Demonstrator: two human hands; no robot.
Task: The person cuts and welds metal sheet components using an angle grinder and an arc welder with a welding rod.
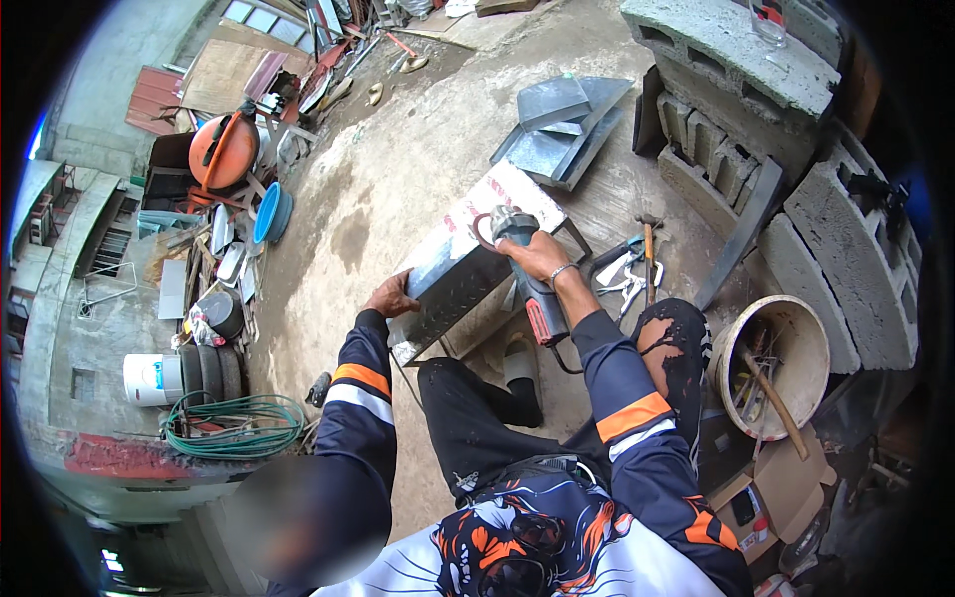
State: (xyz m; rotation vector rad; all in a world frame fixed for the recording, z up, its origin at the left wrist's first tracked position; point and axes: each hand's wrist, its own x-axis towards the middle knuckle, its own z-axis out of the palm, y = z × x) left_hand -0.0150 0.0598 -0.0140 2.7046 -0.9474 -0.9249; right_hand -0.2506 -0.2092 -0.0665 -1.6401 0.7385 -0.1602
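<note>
My right hand is wrapped round an angle grinder, its head tilted over a long metal box. The grinder's disc sits close to the box's upper face; whether they touch I cannot tell. A cord runs from the grinder's red and black rear end toward my legs. At the box's near left corner, my left hand grips the edge, thumb on top. The box has a shiny side, and red marks show on its pale far part. It lies slantwise in front of my knees.
Bent sheet-metal pieces lie beyond the box. Right of it are a hammer and locking pliers. A bucket of tools stands by my right knee, near concrete blocks. A coiled green hose lies at left.
</note>
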